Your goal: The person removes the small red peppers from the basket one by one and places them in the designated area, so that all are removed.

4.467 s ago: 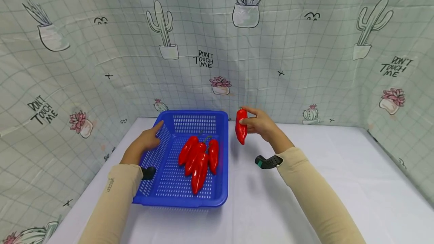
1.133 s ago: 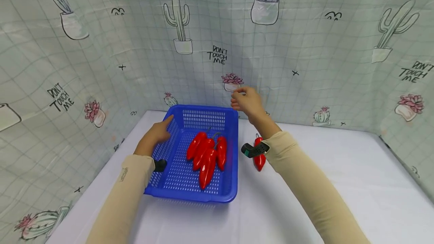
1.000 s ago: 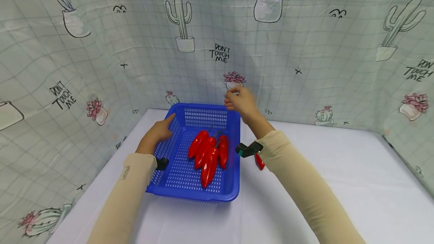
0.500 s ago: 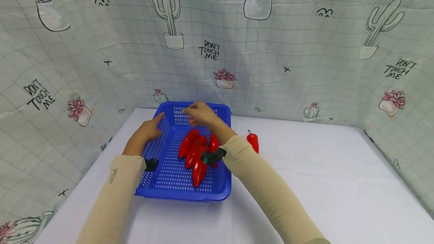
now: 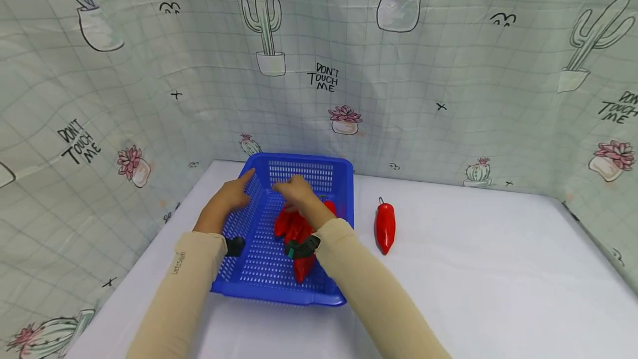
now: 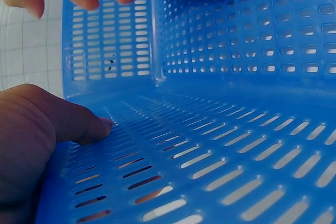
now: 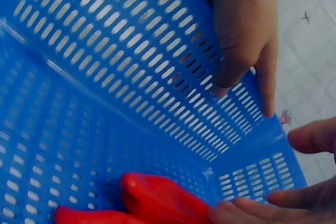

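Note:
In the head view a blue slotted basket [image 5: 271,293] stands on the white table, with several red peppers [image 5: 303,269] inside, partly covered by my right arm. My left hand [image 5: 228,199] grips the basket's left wall; the left wrist view shows its thumb [image 6: 86,126] inside, with other fingers behind the slots. My right hand [image 5: 301,191] is down in the basket over the peppers' far ends. Its fingertips [image 7: 231,212] touch a pepper [image 7: 163,198] in the right wrist view, the thumb held apart. Another red pepper [image 5: 385,229] lies on the table right of the basket.
The white tabletop [image 5: 473,270] extends to the right of the basket. A pale cloth [image 5: 438,60] printed with cacti and grid lines hangs behind the table and along its sides. Each wrist wears a black strap, such as the right strap [image 5: 303,248].
My right hand held a pepper beside the basket earlier; that pepper now lies on the table. The hand then swung left and lowered among the peppers. My left hand keeps its place.

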`<state>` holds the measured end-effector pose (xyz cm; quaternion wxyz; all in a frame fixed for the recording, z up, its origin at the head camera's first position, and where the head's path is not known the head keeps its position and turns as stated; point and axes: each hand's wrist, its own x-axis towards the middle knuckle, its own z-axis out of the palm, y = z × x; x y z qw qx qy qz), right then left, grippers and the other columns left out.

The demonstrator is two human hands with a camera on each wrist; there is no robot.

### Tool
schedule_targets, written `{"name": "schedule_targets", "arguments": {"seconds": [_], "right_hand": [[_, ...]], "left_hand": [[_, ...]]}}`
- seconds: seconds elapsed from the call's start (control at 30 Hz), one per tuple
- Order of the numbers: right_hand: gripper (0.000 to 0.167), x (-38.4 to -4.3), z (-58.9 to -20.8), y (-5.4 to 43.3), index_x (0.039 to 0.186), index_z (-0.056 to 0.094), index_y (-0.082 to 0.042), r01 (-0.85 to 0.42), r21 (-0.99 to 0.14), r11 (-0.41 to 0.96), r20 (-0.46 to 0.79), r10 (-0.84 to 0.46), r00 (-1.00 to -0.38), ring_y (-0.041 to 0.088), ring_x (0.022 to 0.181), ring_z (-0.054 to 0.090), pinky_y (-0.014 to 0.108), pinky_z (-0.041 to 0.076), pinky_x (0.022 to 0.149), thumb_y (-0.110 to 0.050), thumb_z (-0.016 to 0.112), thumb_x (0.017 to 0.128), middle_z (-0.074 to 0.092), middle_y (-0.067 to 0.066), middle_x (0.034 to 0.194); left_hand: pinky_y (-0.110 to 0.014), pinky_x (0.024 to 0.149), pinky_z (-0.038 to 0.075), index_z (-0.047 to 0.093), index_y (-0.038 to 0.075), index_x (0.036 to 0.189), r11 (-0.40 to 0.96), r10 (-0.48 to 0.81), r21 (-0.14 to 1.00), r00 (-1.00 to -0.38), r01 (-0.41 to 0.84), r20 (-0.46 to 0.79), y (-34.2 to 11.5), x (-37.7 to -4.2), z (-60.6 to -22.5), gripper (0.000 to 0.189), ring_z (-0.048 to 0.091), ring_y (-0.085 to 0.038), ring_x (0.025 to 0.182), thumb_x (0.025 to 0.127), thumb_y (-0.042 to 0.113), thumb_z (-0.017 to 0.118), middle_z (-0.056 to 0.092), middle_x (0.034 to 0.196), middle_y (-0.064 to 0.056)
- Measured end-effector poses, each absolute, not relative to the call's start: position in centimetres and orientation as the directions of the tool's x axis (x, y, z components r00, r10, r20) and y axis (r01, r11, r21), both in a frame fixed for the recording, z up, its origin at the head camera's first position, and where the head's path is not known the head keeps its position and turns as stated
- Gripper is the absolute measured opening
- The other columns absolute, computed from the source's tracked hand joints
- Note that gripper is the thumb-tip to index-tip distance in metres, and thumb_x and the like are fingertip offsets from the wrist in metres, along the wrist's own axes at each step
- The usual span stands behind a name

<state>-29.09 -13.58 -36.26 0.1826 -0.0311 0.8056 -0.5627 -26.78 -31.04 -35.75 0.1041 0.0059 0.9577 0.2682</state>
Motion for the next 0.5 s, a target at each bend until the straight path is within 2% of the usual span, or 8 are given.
{"name": "schedule_targets", "arguments": {"seconds": [0.03,0.17,0.23,0.3,0.4,0.5], "right_hand": [[0.052,-29.1,-36.4,-13.4,0.135,0.049,0.007,0.143,-0.912,0.384,-0.252,-0.249,-0.935,0.039,0.106,0.064,0.044,0.058,0.084,-0.022,0.059,0.093,0.057,0.021,0.128],[0.046,-29.1,-36.4,-13.2,0.126,0.057,0.008,0.02,-0.861,0.508,-0.157,-0.227,-0.961,0.03,0.088,0.065,0.038,0.058,0.076,-0.022,0.058,0.092,0.064,0.02,0.116],[0.039,-28.9,-36.5,-13.4,0.116,0.062,0.009,-0.06,-0.808,0.586,-0.099,-0.235,-0.967,0.024,0.076,0.06,0.035,0.055,0.068,-0.022,0.058,0.092,0.066,0.017,0.101],[0.031,-28.7,-36.7,-13.5,0.101,0.064,0.006,-0.119,-0.747,0.654,-0.056,-0.241,-0.969,0.02,0.067,0.053,0.032,0.049,0.06,-0.023,0.058,0.092,0.061,0.011,0.084],[0.023,-28.5,-37.1,-13.7,0.083,0.061,-0.003,-0.179,-0.655,0.734,-0.019,-0.253,-0.967,0.017,0.059,0.048,0.028,0.044,0.052,-0.023,0.058,0.094,0.05,0.003,0.069],[0.021,-28.5,-37.6,-13.8,0.08,0.059,-0.007,-0.218,-0.545,0.81,0.004,-0.257,-0.966,0.017,0.058,0.053,0.03,0.046,0.05,-0.024,0.06,0.093,0.052,0.002,0.066]], "left_hand": [[-0.059,0.102,0.043,0.012,0.005,0.157,0.855,0.066,0.517,-0.978,-0.048,-0.199,-30.9,-26.7,-35.7,0.078,0.044,-0.052,0.13,0.087,-0.002,0.048,0.032,0.149,-0.038],[-0.06,0.103,0.042,0.01,0.007,0.158,0.848,0.063,0.526,-0.974,-0.061,-0.215,-30.8,-26.7,-35.4,0.08,0.042,-0.052,0.132,0.087,-0.002,0.047,0.029,0.151,-0.036],[-0.06,0.102,0.043,0.01,0.008,0.158,0.843,0.061,0.533,-0.973,-0.069,-0.223,-30.9,-26.6,-35.3,0.081,0.043,-0.052,0.13,0.086,-0.002,0.047,0.028,0.152,-0.036],[-0.059,0.1,0.045,0.01,0.008,0.158,0.841,0.063,0.536,-0.972,-0.071,-0.228,-31.0,-26.6,-35.4,0.081,0.045,-0.05,0.128,0.086,-0.002,0.047,0.028,0.152,-0.035],[-0.058,0.097,0.048,0.011,0.007,0.157,0.842,0.064,0.535,-0.972,-0.068,-0.225,-30.9,-26.6,-35.6,0.082,0.05,-0.049,0.122,0.085,-0.002,0.048,0.03,0.151,-0.036],[-0.057,0.095,0.049,0.011,0.007,0.157,0.844,0.063,0.532,-0.972,-0.069,-0.226,-30.8,-26.7,-35.7,0.081,0.052,-0.048,0.119,0.086,-0.002,0.048,0.031,0.15,-0.036]]}}
